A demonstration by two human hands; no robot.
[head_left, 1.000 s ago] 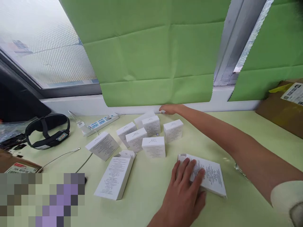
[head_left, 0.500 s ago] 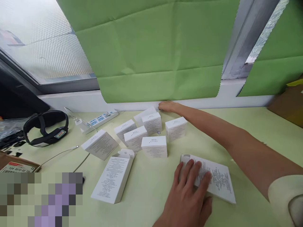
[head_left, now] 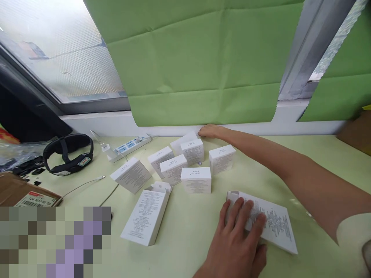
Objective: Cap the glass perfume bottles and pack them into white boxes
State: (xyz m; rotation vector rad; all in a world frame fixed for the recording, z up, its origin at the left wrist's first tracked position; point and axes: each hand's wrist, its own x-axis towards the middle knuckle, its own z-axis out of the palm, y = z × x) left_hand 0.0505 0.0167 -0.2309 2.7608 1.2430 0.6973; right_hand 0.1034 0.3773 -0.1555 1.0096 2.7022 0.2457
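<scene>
My left hand [head_left: 239, 235] lies with fingers spread over a white printed carton [head_left: 275, 224], which rests on its side on the table. Stretched across to the back edge, my right hand [head_left: 211, 131] has its fingers bent down by the wall, beside a white carton [head_left: 185, 139] at the rear of the group. What those fingers hold, if anything, is hidden. Several more white cartons stand upright, among them a front one [head_left: 196, 180] and one at the right [head_left: 222, 158]. A larger carton [head_left: 145, 216] lies nearer me, its end flap open.
On the left are a power strip [head_left: 129, 148], a black headband device [head_left: 68, 154], a white cable [head_left: 82, 187] and a brown box [head_left: 24, 189]. Behind the table hangs a green curtain [head_left: 203, 65] over the window. Another cardboard box [head_left: 356, 131] stands far right.
The whole view has shifted slightly, so everything sits a little further right. My hands keep their places by the lying carton and the back edge.
</scene>
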